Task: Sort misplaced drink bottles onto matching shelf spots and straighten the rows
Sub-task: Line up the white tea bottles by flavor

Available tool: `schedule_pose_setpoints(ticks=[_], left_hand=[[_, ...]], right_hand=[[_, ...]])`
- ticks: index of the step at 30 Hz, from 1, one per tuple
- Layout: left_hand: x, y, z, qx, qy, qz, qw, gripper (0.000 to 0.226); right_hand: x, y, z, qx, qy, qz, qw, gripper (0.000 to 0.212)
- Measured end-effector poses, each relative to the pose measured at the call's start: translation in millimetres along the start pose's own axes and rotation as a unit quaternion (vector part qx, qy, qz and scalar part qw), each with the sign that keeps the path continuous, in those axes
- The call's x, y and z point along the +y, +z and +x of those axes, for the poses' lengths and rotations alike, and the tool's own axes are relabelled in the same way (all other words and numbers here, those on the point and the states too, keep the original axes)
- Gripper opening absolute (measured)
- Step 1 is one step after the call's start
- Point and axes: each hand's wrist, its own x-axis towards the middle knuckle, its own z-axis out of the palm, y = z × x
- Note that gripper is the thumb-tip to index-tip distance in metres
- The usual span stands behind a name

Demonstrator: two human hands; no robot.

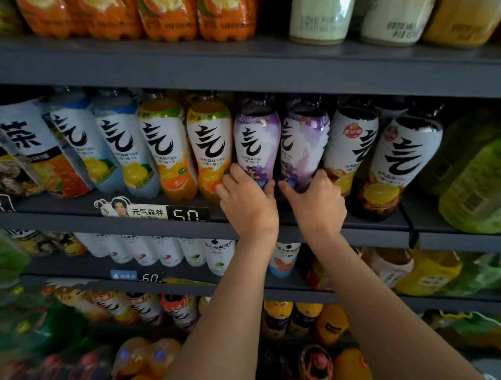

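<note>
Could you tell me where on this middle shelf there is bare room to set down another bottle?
Little room. The row runs bottle against bottle, both hands gripping the purple bottles. Bare shelf shows only along the front lip, left of the price tag, before the lemon bottles.

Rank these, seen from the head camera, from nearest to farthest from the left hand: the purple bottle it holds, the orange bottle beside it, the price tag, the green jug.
1. Left purple bottle, gripped by the left hand.
2. Orange bottle, just left of it.
3. Price tag, lower left on the shelf edge.
4. Green jug, far right.
</note>
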Motion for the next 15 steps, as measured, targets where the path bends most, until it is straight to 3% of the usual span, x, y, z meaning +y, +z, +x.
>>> schedule_pose_setpoints(ticks=[15], left_hand=[[-9.0,0.9,4.4,0.027,0.041,-0.023,0.999,0.061]], right_hand=[[-7.2,0.8,-1.3,0.007,-0.001,0.016,1.000,0.050]])
